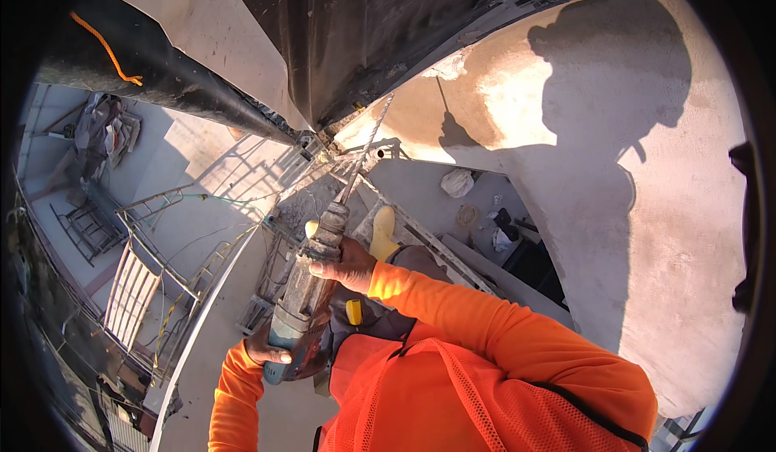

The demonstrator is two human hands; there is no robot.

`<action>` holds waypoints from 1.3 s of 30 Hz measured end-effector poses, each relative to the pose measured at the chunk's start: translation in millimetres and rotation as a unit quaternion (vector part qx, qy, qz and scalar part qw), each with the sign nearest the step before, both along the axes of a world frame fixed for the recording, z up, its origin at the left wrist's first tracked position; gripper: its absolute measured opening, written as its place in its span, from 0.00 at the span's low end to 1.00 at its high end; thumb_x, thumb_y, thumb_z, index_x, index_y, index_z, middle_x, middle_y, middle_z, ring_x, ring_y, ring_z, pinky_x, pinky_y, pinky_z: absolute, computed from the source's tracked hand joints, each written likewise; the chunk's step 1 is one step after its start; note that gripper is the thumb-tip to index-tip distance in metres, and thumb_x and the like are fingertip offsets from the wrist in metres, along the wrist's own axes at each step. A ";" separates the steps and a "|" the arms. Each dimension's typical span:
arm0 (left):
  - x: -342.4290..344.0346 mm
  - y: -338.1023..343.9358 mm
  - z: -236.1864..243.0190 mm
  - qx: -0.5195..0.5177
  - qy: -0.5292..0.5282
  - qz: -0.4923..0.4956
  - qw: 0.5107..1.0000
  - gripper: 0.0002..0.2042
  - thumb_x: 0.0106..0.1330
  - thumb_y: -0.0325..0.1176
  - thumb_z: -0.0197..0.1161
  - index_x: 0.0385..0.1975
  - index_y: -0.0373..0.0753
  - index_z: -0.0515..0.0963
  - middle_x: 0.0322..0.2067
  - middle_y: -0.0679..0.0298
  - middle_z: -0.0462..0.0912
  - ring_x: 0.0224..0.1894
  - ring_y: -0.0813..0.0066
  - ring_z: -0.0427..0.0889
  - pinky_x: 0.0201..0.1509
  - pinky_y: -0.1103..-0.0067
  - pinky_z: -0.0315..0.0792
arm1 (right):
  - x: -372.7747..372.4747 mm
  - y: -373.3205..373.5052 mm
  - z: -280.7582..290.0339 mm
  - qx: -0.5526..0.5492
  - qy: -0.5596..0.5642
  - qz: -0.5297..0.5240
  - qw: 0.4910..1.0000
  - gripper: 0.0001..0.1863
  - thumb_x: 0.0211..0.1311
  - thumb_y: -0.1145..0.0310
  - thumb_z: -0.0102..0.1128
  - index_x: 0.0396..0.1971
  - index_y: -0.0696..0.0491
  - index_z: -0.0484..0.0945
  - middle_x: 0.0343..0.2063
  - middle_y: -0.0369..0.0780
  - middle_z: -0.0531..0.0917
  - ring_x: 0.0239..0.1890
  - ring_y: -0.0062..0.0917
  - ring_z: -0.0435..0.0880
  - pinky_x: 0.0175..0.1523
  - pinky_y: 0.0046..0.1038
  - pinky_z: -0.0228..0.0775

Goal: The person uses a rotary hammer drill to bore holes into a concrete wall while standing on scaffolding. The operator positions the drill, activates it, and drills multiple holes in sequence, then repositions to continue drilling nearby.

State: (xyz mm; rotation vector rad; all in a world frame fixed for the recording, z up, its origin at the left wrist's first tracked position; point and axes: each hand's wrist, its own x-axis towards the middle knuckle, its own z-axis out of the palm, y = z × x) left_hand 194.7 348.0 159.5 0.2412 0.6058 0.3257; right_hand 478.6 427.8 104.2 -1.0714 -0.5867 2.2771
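A dusty grey-green rotary hammer drill point(293, 313) is held out in front of my body, its long spiral bit point(368, 149) slanting up and away. My right hand point(349, 266) wraps around the front of the drill's body, behind the chuck point(327, 230). At the rear end, my left hand point(265, 347) is closed around the handle, its fingers partly hidden. The bit's tip lies against the lower edge of the plastered wall point(517, 100) in view; whether it touches is unclear. A yellow-handled tool point(353, 312) shows at my waist.
My yellow boots point(383, 234) stand on a narrow, dusty scaffold platform point(416, 238). Far below on the left are scaffold frames point(162, 250) and a floor. Black sheeting point(347, 31) hangs ahead, with an orange rope point(105, 46) at left. A white bag point(457, 183) lies lower right.
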 end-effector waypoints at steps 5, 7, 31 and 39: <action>-1.7 -16.3 30.7 0.023 0.088 -0.012 0.996 0.44 0.45 0.33 0.88 0.64 0.37 0.69 0.41 0.62 0.83 0.40 0.70 0.83 0.44 0.72 0.78 | -18.9 -7.7 13.9 0.015 0.027 0.058 0.998 0.40 0.63 0.54 0.77 0.67 0.57 0.68 0.59 0.39 0.80 0.62 0.27 0.77 0.72 0.35 0.65; -7.3 -25.1 46.5 0.067 0.136 -0.002 0.988 0.46 0.44 0.33 0.89 0.65 0.37 0.69 0.42 0.62 0.83 0.40 0.71 0.83 0.46 0.71 0.78 | -34.1 -18.3 25.2 -0.001 0.031 -0.001 1.000 0.32 0.60 0.57 0.79 0.58 0.55 0.75 0.50 0.36 0.83 0.56 0.25 0.81 0.67 0.33 0.71; 14.1 -99.0 40.5 0.094 0.272 0.103 0.952 0.60 0.36 0.45 0.93 0.73 0.33 0.64 0.61 0.57 0.81 0.63 0.61 0.79 0.70 0.66 0.69 | 330.1 35.7 188.7 0.498 -0.804 0.057 0.320 0.37 0.56 0.60 0.76 0.66 0.51 0.73 0.69 0.46 0.68 0.75 0.53 0.59 0.78 0.54 0.56; 4.3 -107.0 43.6 0.074 0.308 0.096 0.944 0.58 0.39 0.43 0.90 0.74 0.33 0.62 0.62 0.56 0.78 0.64 0.60 0.76 0.71 0.66 0.66 | 428.9 124.8 313.0 0.161 -0.959 0.225 -0.053 0.40 0.72 0.31 0.45 0.80 0.25 0.51 0.82 0.37 0.45 0.83 0.48 0.37 0.79 0.68 0.26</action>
